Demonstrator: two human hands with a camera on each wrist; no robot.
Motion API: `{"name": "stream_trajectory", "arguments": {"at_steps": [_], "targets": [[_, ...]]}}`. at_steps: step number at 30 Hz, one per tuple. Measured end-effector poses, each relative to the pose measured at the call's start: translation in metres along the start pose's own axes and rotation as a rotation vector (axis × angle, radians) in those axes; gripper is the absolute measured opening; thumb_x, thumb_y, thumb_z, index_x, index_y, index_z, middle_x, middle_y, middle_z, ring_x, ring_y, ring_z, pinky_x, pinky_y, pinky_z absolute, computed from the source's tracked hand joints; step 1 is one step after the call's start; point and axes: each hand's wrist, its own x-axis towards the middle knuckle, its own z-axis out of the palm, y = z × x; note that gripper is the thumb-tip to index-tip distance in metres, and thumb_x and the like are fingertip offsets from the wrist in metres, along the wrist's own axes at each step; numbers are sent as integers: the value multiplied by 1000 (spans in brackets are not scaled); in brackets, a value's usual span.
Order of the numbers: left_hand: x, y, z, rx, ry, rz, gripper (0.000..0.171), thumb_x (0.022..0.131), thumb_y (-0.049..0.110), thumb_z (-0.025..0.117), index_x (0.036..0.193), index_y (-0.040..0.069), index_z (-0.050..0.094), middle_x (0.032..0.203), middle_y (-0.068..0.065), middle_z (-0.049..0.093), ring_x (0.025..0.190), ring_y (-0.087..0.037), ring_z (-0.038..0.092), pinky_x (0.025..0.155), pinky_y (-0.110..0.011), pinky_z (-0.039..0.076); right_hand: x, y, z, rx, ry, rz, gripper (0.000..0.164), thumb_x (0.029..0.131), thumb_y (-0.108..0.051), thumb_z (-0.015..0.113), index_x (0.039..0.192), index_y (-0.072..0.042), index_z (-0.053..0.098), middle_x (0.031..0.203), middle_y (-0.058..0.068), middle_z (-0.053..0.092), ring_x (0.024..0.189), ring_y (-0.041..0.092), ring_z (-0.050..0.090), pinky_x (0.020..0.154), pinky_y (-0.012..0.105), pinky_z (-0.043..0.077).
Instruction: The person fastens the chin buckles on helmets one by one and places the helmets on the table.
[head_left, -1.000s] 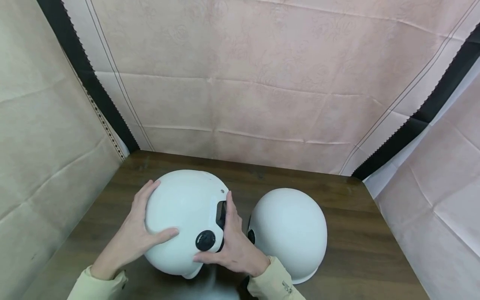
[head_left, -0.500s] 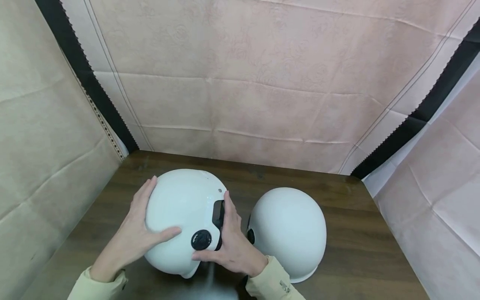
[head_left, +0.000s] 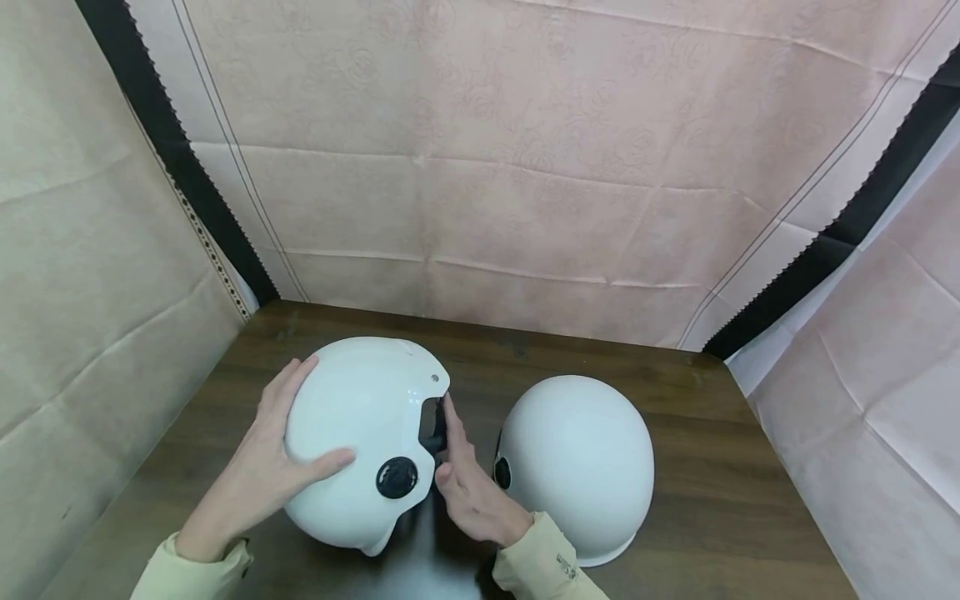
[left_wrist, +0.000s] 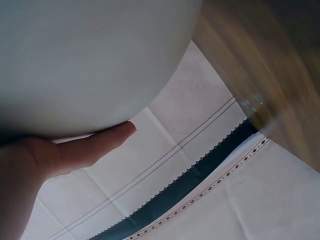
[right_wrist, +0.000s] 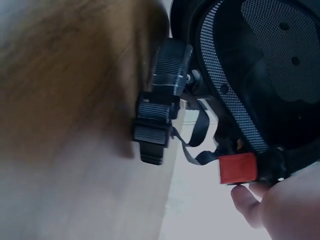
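A glossy white helmet [head_left: 348, 425] with a black round cap [head_left: 396, 477] on its side stands at the left, its opening toward the right. My left hand [head_left: 273, 454] grips its shell from the left, thumb on the near side and fingers round the far side. At the opening, my right hand [head_left: 472, 492] touches the rim with extended fingers. In the right wrist view, dark inner padding [right_wrist: 280, 55] shows, with a black chin strap [right_wrist: 152, 120] hanging down. A red buckle piece [right_wrist: 238, 168] sits right at the right thumb.
Close to my right wrist stands a second white helmet [head_left: 581, 467], also with a dark round side piece. Both helmets are on a brown wooden table [head_left: 720, 500], with pale fabric walls [head_left: 540, 167] at the back and sides.
The helmet has turned slightly, bringing its opening and side cap leftward. My right thumb has left the outer shell and moved to the opening. The left hand keeps its hold.
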Motion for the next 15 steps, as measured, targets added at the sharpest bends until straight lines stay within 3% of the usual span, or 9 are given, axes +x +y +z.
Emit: {"name": "stream_trajectory", "arguments": {"at_steps": [5, 10, 15], "targets": [[-1, -6, -1, -19, 7, 14, 108, 76, 44, 82, 154, 42, 8, 160, -11, 3, 127, -50, 32, 80, -75, 40, 2, 5, 4, 18, -15, 106, 69, 98, -63, 6, 154, -29, -14, 162, -2, -7, 147, 26, 3, 109, 67, 8], [-1, -7, -5, -24, 14, 40, 109, 76, 40, 83, 155, 39, 8, 159, -12, 7, 125, -49, 34, 80, -74, 40, 9, 8, 10, 86, -40, 207, 64, 105, -48, 28, 155, -29, -7, 161, -7, -1, 146, 16, 12, 115, 48, 18], [-1, -9, -7, -33, 14, 32, 109, 76, 39, 83, 155, 40, 8, 159, -12, 8, 125, -48, 35, 80, -74, 41, 14, 11, 16, 81, -55, 205, 72, 101, -46, 46, 157, -24, 6, 161, -2, 12, 144, 16, 17, 114, 45, 22]]}}
